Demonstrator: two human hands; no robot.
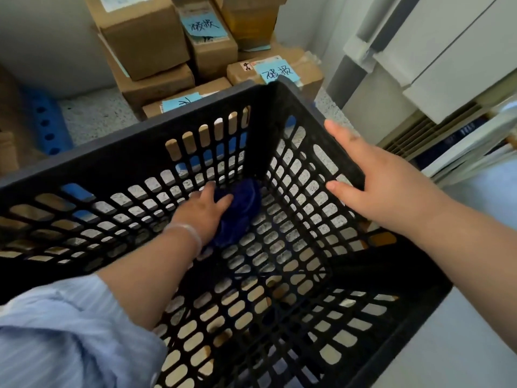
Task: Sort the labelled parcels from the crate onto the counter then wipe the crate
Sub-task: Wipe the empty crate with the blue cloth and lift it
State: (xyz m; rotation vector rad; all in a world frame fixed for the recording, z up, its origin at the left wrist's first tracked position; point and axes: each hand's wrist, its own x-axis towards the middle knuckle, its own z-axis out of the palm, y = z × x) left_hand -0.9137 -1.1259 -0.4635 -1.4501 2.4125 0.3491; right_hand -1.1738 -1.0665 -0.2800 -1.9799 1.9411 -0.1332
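A black slotted plastic crate fills the middle of the view, with no parcels inside. My left hand reaches down inside it and is shut on a dark blue cloth, pressed against the crate's floor near the far corner. My right hand grips the crate's right rim, fingers over the edge and thumb inside. Behind the crate, brown cardboard parcels with blue handwritten labels are stacked on the speckled counter.
A blue plastic piece with round holes lies on the counter at the left. A white cabinet with a vent grille stands at the right. A grey wall rises behind the parcels.
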